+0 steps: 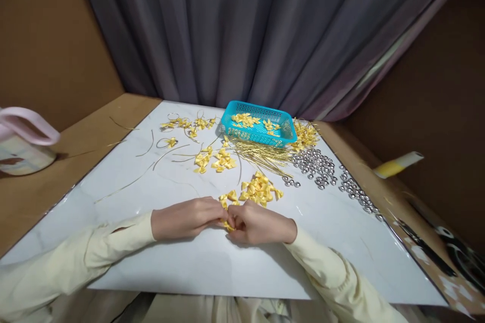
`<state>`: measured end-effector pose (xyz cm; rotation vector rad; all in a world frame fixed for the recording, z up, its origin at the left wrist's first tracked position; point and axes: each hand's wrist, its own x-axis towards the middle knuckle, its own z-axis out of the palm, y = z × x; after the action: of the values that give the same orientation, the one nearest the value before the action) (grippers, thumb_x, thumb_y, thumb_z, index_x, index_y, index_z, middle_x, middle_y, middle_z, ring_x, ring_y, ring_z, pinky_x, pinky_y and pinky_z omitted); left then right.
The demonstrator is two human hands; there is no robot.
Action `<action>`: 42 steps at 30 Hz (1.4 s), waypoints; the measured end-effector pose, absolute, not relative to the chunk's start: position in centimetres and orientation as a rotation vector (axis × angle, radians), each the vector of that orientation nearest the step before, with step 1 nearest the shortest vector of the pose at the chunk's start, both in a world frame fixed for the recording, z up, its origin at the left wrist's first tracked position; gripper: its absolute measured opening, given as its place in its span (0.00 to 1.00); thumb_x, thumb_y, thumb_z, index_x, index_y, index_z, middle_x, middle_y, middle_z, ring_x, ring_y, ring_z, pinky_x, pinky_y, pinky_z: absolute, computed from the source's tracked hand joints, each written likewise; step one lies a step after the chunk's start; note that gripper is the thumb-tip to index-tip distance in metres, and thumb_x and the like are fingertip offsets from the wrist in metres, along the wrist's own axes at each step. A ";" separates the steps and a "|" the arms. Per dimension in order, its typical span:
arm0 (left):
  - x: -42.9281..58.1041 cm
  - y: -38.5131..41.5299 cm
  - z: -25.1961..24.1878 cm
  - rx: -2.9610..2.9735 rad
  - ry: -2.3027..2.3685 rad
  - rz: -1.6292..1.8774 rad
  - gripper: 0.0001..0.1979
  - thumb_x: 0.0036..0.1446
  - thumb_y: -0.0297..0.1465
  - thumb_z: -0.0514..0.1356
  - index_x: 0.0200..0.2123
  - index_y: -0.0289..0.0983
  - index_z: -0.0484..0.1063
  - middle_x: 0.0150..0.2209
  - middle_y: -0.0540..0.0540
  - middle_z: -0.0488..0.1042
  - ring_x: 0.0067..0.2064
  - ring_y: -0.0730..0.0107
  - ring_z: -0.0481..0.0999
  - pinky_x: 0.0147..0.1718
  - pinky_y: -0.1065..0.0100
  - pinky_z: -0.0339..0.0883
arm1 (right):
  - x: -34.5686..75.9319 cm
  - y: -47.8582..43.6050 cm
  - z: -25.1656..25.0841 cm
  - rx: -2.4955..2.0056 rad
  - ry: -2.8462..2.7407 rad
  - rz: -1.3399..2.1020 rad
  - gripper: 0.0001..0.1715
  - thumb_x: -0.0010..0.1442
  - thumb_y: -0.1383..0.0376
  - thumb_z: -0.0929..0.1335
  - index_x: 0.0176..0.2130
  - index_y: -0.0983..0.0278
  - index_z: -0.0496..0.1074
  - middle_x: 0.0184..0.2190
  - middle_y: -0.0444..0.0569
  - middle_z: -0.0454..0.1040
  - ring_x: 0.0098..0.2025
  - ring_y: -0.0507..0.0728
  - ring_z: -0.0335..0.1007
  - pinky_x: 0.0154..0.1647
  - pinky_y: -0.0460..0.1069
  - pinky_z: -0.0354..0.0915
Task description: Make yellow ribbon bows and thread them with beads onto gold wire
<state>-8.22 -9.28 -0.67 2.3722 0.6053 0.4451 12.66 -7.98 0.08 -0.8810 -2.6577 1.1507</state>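
Near the front middle of the white table top, my left hand and my right hand meet, both with fingers closed. Between their fingertips they pinch a small yellow ribbon bow, partly covered by the fingers. Just beyond the hands lies a pile of yellow bows, with a few more bows touching close by the left fingertips. Farther back are two small groups of yellow bows and a bundle of gold wire ties.
A turquoise basket holding yellow bows stands at the back. Silver bead-like pieces spread along the right. Bows with wire loops lie at the back left. A pink-handled mug stands left; black-handled scissors lie right.
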 end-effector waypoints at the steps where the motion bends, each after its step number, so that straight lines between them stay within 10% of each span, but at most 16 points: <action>1: -8.2 -9.3 -0.7 2.373 0.598 0.439 0.12 0.67 0.31 0.46 0.39 0.36 0.68 0.35 0.42 0.73 0.37 0.66 0.70 0.38 0.69 0.62 | 12.6 -8.0 0.0 -0.872 -2.654 1.154 0.09 0.47 0.74 0.68 0.26 0.64 0.62 0.18 0.37 0.60 0.19 0.46 0.54 0.21 0.41 0.50; 33: -8.3 -9.2 -1.0 2.189 0.645 0.373 0.07 0.64 0.30 0.49 0.33 0.37 0.61 0.34 0.47 0.66 0.35 0.71 0.66 0.35 0.72 0.59 | 13.6 -7.1 0.0 -0.773 -2.441 1.301 0.15 0.51 0.64 0.71 0.23 0.65 0.61 0.17 0.36 0.56 0.20 0.46 0.48 0.20 0.41 0.48; 42: -8.1 -9.1 -0.5 2.194 0.694 0.346 0.09 0.66 0.30 0.46 0.35 0.37 0.63 0.35 0.47 0.67 0.36 0.71 0.66 0.37 0.72 0.60 | 14.3 -6.6 0.7 -1.041 -2.195 1.936 0.17 0.51 0.58 0.72 0.28 0.64 0.62 0.13 0.37 0.64 0.14 0.46 0.59 0.15 0.40 0.56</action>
<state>-8.13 -9.14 -0.46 2.1945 0.6942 0.3457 14.34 -6.57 0.70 -1.0406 -2.1950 1.9360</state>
